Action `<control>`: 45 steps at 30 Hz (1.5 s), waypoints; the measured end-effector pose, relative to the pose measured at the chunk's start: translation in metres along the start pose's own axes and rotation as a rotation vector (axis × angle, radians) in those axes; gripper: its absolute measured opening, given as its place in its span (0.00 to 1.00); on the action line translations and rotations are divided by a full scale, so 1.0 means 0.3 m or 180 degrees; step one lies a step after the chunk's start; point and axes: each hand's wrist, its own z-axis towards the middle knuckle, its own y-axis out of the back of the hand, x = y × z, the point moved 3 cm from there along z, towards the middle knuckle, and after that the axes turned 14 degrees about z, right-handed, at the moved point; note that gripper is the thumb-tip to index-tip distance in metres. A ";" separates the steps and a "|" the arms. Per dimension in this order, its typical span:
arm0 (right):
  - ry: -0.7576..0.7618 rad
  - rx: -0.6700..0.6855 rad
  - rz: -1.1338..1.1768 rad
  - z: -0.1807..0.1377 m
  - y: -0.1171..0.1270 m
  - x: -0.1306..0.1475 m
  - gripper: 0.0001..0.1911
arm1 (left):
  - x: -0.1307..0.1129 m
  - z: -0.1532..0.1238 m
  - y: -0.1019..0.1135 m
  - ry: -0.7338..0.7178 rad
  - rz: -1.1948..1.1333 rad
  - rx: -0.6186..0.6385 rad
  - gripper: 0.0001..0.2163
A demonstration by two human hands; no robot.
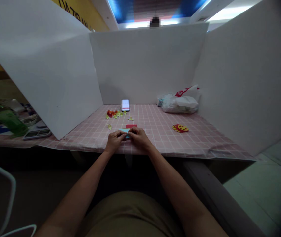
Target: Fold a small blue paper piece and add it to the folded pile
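Free lane right of hands (pixel 139 136) to yellow cutouts (pixel 183 128) — plastic bag (pixel 180 105) behind them.

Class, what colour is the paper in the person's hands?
The paper is light blue; see head view.

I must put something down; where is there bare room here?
Bare cloth lies between the right hand and the yellow cutouts, and between the left hand and the left panel. Crowded: the red and yellow pieces before the lit screen, and where both hands hold the blue piece.
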 end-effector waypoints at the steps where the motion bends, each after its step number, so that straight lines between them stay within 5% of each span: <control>1: 0.0004 0.0000 -0.0023 0.000 -0.001 0.000 0.08 | 0.001 0.000 -0.001 0.0002 0.0015 -0.0010 0.09; 22: 0.0174 -0.0013 -0.0373 0.012 -0.002 -0.012 0.06 | 0.011 0.007 -0.003 0.0129 -0.0036 0.0049 0.13; 45: 0.0100 -0.0247 -0.0045 0.013 0.003 -0.031 0.05 | 0.036 0.026 0.026 0.0056 0.0085 -0.0336 0.09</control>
